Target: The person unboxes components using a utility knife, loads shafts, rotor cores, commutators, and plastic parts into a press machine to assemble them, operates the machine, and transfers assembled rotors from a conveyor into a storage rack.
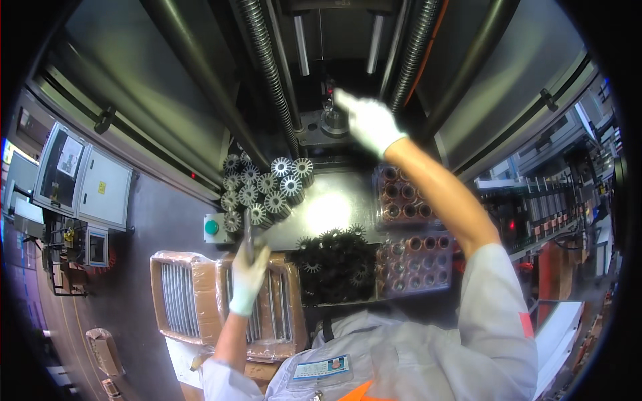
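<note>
My right hand, in a white glove, reaches up to the press fixture. Its forefinger is stretched out beside the metal top of the fixture, and nothing shows in the hand; glare blurs the other fingers. Lower left, my gloved left hand is closed round a grey metal shaft, which points away from me and is smeared by motion. That hand is above a plastic-lined carton of metal shafts. Just beyond it, silver slotted rotor cores stand in a cluster on the metal table.
Dark slotted cores are heaped at the table's near edge. To their right are clear trays of copper-coloured rings. A green push button sits at the table's left edge. Thick columns and ribbed hoses frame the press.
</note>
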Available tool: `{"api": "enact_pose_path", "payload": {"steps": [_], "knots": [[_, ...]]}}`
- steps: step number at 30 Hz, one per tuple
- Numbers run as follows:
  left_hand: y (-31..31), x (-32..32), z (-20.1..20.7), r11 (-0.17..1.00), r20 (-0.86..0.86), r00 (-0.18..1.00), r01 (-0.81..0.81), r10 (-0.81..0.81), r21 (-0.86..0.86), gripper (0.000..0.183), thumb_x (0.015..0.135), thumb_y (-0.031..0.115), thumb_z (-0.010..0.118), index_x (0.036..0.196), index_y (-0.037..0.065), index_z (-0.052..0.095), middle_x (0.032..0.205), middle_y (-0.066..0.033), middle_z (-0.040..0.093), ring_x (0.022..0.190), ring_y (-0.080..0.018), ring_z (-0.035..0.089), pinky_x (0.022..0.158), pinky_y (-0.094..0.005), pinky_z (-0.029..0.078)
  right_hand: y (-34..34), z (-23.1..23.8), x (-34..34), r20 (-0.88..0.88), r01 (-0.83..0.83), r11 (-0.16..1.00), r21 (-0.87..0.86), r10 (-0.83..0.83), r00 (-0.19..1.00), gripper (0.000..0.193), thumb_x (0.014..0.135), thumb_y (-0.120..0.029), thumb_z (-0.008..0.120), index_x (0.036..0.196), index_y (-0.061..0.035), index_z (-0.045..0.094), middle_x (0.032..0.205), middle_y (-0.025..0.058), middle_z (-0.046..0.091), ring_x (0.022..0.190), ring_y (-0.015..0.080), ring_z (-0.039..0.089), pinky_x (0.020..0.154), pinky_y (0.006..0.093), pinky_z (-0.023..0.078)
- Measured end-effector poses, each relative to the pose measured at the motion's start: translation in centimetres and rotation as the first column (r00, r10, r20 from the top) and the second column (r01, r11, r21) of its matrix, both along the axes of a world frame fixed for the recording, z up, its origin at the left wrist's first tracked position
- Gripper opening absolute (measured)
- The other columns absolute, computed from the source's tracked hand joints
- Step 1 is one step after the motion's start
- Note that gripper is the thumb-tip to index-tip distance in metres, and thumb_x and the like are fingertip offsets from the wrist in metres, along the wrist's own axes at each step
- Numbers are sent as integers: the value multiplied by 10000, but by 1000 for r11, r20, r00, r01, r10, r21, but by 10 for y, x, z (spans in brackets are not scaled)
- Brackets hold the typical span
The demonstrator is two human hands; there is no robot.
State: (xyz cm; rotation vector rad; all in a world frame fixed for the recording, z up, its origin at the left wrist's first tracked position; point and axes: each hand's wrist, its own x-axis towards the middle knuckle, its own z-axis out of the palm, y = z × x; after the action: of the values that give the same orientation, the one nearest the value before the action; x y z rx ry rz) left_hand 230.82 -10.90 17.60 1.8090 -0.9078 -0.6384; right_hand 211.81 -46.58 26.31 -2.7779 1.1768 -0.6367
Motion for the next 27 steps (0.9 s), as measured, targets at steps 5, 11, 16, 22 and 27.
{"api": "enact_pose_path", "payload": {"steps": [5, 11, 16, 22, 27], "knots": [[-161, -46, 67, 979, -325, 928, 140, -181, -145, 237, 959, 189, 674, 1106, 5, 657, 736, 32, 587, 608, -50, 501, 537, -241, 403, -1, -28, -13, 89, -32, 998, 62, 27, 996, 496, 955, -133, 469, 1448, -158, 511, 923, 183, 718, 846, 347, 695, 809, 464, 555], [-286, -66, 126, 859, -182, 920, 235, -348, -455, 181, 990, 199, 649, 1082, 45, 674, 655, 100, 469, 471, 4, 347, 414, -199, 267, 56, -3, -75, 271, -130, 987, 95, 100, 957, 490, 968, -164, 525, 1458, -178, 495, 854, 176, 671, 821, 374, 666, 791, 489, 550], [-345, -70, 165, 808, -120, 949, 178, -292, -561, 171, 982, 257, 655, 963, 90, 626, 595, 89, 426, 435, -26, 366, 397, -218, 305, 123, -15, -204, 96, -73, 967, 243, 51, 994, 376, 966, -191, 569, 1335, -134, 615, 899, 174, 692, 819, 356, 677, 727, 459, 538], [-426, 7, 151, 650, 163, 890, 426, -425, -629, 270, 983, 190, 591, 777, 23, 642, 579, 5, 524, 483, -115, 487, 453, -309, 399, 185, 0, -299, 107, 106, 859, 501, -183, 977, 330, 951, -142, 607, 1262, -41, 655, 1086, 231, 703, 1002, 372, 684, 868, 419, 538], [-399, -34, 173, 690, 504, 837, 493, -211, -530, 384, 1015, 269, 544, 861, -52, 689, 625, -126, 627, 537, -172, 578, 555, -389, 455, 168, 20, -329, 230, 202, 891, 407, -314, 921, 390, 951, -41, 597, 1335, 28, 591, 1200, 246, 683, 1142, 320, 674, 981, 358, 504]]}}
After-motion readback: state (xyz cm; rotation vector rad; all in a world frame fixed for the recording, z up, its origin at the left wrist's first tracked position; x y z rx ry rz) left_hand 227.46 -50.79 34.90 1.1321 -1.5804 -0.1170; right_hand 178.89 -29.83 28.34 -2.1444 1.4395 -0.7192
